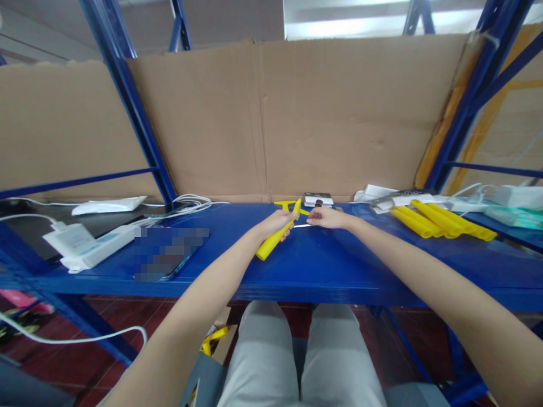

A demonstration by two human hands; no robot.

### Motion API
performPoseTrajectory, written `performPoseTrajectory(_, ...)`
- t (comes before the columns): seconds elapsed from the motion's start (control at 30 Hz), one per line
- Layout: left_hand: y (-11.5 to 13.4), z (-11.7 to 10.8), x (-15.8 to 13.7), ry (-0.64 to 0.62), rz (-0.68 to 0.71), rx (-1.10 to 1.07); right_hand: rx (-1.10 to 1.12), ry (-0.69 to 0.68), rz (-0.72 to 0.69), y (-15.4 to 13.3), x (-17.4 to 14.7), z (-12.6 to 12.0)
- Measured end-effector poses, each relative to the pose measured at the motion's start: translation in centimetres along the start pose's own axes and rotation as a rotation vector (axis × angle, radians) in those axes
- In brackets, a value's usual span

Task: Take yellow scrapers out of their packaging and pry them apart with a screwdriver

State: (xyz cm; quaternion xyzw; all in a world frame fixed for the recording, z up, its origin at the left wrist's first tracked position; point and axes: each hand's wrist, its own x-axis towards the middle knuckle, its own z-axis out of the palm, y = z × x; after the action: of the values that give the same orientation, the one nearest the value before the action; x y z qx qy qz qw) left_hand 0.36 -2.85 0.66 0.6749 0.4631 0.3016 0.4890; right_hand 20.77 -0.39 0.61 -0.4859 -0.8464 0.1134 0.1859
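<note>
My left hand is wrapped round a yellow tube-like piece, held tilted above the blue shelf with its thick end towards me. Beside it, my right hand has its fingers pinched together; what they hold, if anything, is too small to make out. A thin white strip shows between the two hands. Just behind my left hand is another yellow part with a crossbar, partly hidden. A small black-and-white box stands behind my right hand.
Several yellow tubes lie to the right near white packets. At left are a white power strip, cables and a blurred flat object. Cardboard walls the back between blue posts. Below sits a box with yellow parts.
</note>
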Motion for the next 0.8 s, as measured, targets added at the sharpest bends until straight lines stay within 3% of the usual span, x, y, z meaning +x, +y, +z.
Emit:
performPoseTrajectory(0.23,0.1,0.3,0.1,0.003,0.025,-0.039,0.278,0.22,-0.069,-0.4,0.8,2.4)
performPoseTrajectory(0.4,0.3,0.7,0.1,0.007,0.03,-0.062,0.468,0.296,-0.09,-0.6,0.9,3.4)
performPoseTrajectory(0.8,1.0,1.3,-0.6,0.0,0.043,-0.049,0.408,0.334,0.004,-1.2,0.6,3.1)
